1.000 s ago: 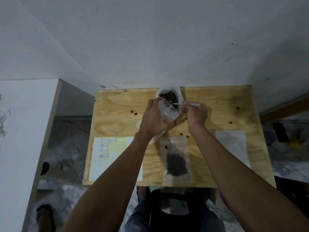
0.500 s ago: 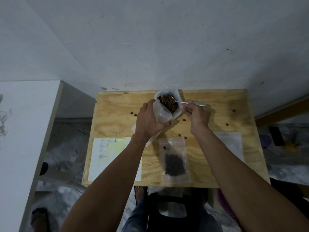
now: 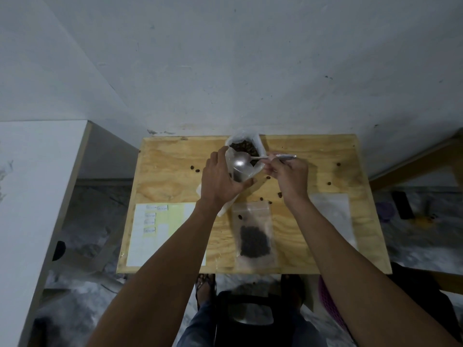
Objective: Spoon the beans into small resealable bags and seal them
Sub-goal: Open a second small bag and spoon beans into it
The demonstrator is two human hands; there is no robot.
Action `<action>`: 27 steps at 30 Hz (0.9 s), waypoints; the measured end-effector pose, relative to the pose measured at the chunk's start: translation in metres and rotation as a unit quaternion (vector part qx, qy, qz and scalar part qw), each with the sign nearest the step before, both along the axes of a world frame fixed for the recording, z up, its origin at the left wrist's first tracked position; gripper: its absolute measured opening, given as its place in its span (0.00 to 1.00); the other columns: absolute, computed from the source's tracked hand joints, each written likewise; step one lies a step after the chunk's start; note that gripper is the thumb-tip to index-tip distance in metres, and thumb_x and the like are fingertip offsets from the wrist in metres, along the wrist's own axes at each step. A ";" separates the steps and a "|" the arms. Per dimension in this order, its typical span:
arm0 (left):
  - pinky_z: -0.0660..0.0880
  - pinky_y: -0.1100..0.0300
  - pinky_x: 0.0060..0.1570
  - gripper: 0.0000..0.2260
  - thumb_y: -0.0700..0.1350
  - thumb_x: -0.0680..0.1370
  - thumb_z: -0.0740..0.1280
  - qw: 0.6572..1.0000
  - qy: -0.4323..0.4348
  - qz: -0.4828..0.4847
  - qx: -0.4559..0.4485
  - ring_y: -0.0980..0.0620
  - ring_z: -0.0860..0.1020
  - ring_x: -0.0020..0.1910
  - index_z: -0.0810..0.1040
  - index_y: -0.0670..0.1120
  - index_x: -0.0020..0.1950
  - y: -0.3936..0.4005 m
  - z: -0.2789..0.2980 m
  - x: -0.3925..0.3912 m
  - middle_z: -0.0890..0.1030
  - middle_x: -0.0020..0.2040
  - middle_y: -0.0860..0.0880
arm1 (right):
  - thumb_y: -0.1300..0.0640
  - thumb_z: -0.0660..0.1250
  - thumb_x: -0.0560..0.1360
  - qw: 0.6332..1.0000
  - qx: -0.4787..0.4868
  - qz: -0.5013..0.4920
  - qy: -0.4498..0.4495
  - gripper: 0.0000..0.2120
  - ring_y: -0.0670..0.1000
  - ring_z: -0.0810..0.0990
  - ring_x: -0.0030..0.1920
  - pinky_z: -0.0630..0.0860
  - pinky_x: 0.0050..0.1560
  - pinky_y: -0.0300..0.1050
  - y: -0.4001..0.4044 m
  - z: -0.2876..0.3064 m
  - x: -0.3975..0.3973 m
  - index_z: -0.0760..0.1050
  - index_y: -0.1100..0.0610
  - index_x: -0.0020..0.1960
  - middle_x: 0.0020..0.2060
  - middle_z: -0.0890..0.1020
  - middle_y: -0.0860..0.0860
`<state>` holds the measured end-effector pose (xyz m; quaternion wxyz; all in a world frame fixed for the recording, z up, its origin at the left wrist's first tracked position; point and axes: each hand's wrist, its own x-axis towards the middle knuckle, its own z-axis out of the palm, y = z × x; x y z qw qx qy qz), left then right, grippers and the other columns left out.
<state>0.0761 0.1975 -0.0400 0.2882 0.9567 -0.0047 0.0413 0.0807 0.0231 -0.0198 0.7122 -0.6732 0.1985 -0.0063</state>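
At the near edge of the plywood table (image 3: 175,186), at about six o'clock, a small resealable bag (image 3: 253,232) lies flat with a dark heap of beans (image 3: 254,242) in its lower half and one stray bean near its top. At eight o'clock from it a white and yellow sheet (image 3: 155,234) with a few small labels covers the table's near left corner. At three o'clock a pale flat sheet (image 3: 335,214) lies by the right forearm; whether it is plastic or paper cannot be told.

Farther in, loose beans (image 3: 261,198) are scattered on the wood, some between the hands and the flat bag, others at nine and three o'clock near the table's sides.

The left hand (image 3: 221,180) curls its fingers and thumb around the lower part of a clear open bag (image 3: 246,156), holding it upright just above the table, with a white corner of material showing under the wrist. The right hand (image 3: 289,175), at three o'clock from that bag, pinches the handle of a metal spoon (image 3: 253,160). The spoon's bowl sits inside the bag's mouth, its shiny inner face turned upward and bare. Brown beans fill the far part of the bag, at twelve o'clock from the bowl.

Beyond the table's far edge stands a grey-white wall (image 3: 250,71).
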 end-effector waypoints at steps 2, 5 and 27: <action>0.77 0.48 0.52 0.52 0.79 0.63 0.64 1.000 0.001 0.001 -0.008 0.43 0.76 0.55 0.70 0.40 0.71 0.002 0.000 -0.004 0.78 0.60 0.43 | 0.63 0.70 0.78 0.998 0.029 -0.060 -0.004 0.05 0.51 0.85 0.38 0.83 0.43 0.46 -0.001 0.000 0.001 0.83 0.65 0.49 0.40 0.85 0.58; 0.76 0.48 0.51 0.52 0.81 0.62 0.62 1.000 0.010 0.003 -0.016 0.45 0.76 0.55 0.70 0.41 0.71 0.006 -0.002 -0.006 0.78 0.60 0.44 | 0.65 0.69 0.78 0.993 0.040 -0.113 -0.006 0.03 0.48 0.85 0.36 0.83 0.40 0.42 0.000 0.001 0.007 0.82 0.62 0.49 0.40 0.84 0.57; 0.61 0.81 0.55 0.45 0.60 0.62 0.82 0.984 0.045 -0.052 -0.165 0.57 0.69 0.62 0.69 0.41 0.71 0.002 -0.010 0.024 0.69 0.63 0.56 | 0.64 0.70 0.75 0.990 -0.021 -0.101 0.092 0.05 0.47 0.81 0.33 0.78 0.35 0.40 0.027 -0.037 0.041 0.84 0.61 0.49 0.33 0.83 0.51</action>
